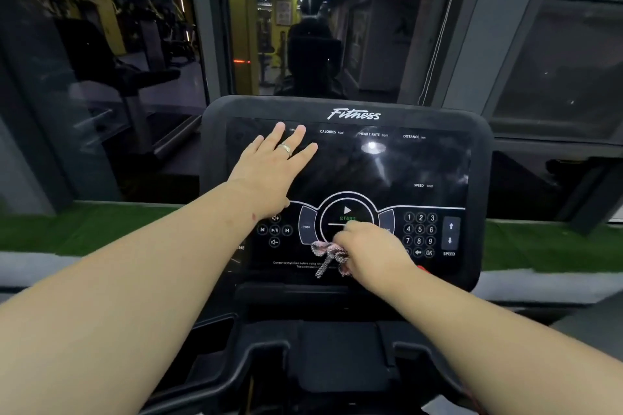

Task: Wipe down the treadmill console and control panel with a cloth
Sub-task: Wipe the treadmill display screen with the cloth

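Left hand [269, 166] lies flat with fingers spread on the console [438, 158] screen; right hand [367, 247] grips a bunched cloth [325, 254] against the control panel [290, 261] below the start button [347, 212]

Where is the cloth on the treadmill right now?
In the head view, the cloth is bunched in the right hand, low on the control panel, just below the START button and left of the number keypad.

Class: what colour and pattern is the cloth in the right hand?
The cloth is pink and grey, with a speckled pattern; head view.
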Demonstrator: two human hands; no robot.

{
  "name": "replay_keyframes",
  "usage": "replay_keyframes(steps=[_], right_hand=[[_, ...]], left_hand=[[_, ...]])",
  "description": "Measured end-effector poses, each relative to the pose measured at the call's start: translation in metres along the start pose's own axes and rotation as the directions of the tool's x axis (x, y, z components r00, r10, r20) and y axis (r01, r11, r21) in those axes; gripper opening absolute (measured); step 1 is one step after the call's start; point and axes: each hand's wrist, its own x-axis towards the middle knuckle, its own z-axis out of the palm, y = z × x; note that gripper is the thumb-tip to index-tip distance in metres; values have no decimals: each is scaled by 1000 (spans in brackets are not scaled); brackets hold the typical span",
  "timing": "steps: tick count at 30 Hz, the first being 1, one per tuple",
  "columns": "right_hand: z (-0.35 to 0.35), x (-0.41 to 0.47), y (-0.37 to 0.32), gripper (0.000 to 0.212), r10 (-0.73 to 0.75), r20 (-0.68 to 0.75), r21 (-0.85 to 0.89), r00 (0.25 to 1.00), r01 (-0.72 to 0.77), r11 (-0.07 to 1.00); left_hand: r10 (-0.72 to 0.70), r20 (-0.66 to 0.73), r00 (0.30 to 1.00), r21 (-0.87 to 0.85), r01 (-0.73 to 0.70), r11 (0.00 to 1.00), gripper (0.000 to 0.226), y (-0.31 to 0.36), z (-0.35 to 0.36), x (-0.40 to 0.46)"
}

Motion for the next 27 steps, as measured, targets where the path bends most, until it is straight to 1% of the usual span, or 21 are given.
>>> replay_keyframes(steps=[2, 4, 6, 7, 8, 9, 11, 12, 13, 14, 15, 16, 18, 19, 20, 21, 23, 24, 25, 26, 27], right_hand=[[-3, -3, 5, 18, 68, -70, 30, 995, -66, 997], [-7, -3, 11, 13, 197, -158, 111, 968, -181, 977], [-13, 0, 17, 9, 341, -207, 241, 917, -290, 926], [-18, 3, 19, 4, 393, -211, 325, 895, -315, 892], [-26, 7, 19, 4, 431, -196, 436, 881, -315, 843], [-34, 11, 20, 10, 461, -157, 563, 873, -304, 768], [-51, 18, 18, 18, 471, -22, 785, 882, -277, 555], [-60, 19, 16, 22, 436, 28, 852, 899, -249, 460], [-67, 21, 14, 27, 383, 70, 910, 921, -215, 353], [-75, 20, 12, 32, 321, 121, 954, 939, -199, 222], [-84, 19, 10, 36, 255, 172, 974, 952, -203, 99], [-91, 17, 9, 37, 199, 213, 976, 956, -219, 7], [-102, 14, 12, 39, 146, 260, 962, 954, -244, -121], [-105, 13, 16, 40, 155, 274, 954, 949, -248, -167], [-107, 12, 22, 42, 173, 281, 949, 944, -245, -200], [-108, 12, 27, 44, 189, 282, 947, 940, -242, -209], [-108, 11, 33, 48, 189, 282, 953, 941, -251, -172], [-107, 11, 35, 51, 185, 282, 956, 941, -259, -139], [-105, 11, 35, 53, 194, 278, 959, 941, -261, -110], [-104, 12, 34, 53, 222, 268, 963, 937, -253, -97], [-104, 13, 34, 51, 263, 249, 968, 932, -231, -96]], left_hand=[[18, 14, 1000, -7, -17, 1000, 113, -3, 1, -2], [39, 23, 999, -29, -38, 999, 105, -4, 3, -8], [47, 21, 999, -63, -45, 997, 96, -1, 5, -14], [41, 17, 999, -93, -40, 995, 92, 2, 4, -17], [31, 9, 999, -140, -30, 990, 88, 6, 4, -19], [23, -6, 1000, -207, -23, 978, 84, 11, 3, -19], [38, -61, 997, -391, -59, 918, 81, 25, -2, -18], [44, -71, 996, -517, -74, 853, 80, 34, -5, -17], [36, -46, 998, -642, -57, 765, 79, 43, -10, -17], [21, -2, 1000, -746, -15, 666, 77, 50, -15, -17], [1, 36, 999, -812, 29, 583, 75, 55, -18, -17], [-21, 45, 999, -851, 49, 522, 69, 58, -21, -17], [-76, 46, 996, -889, 76, 451, 50, 57, -22, -16], [-103, 66, 993, -908, 102, 407, 41, 55, -21, -16], [-132, 100, 986, -935, 139, 327, 34, 52, -22, -15], [-158, 139, 978, -960, 172, 219, 28, 50, -22, -13], [-200, 234, 951, -971, 238, -6, 16, 48, -24, -11], [-212, 278, 937, -960, 265, -88, 12, 48, -27, -9], [-219, 305, 927, -951, 285, -118, 13, 47, -30, -8], [-224, 325, 919, -945, 306, -116, 18, 47, -33, -7], [-244, 328, 913, -944, 324, -58, 24, 46, -35, -7]])
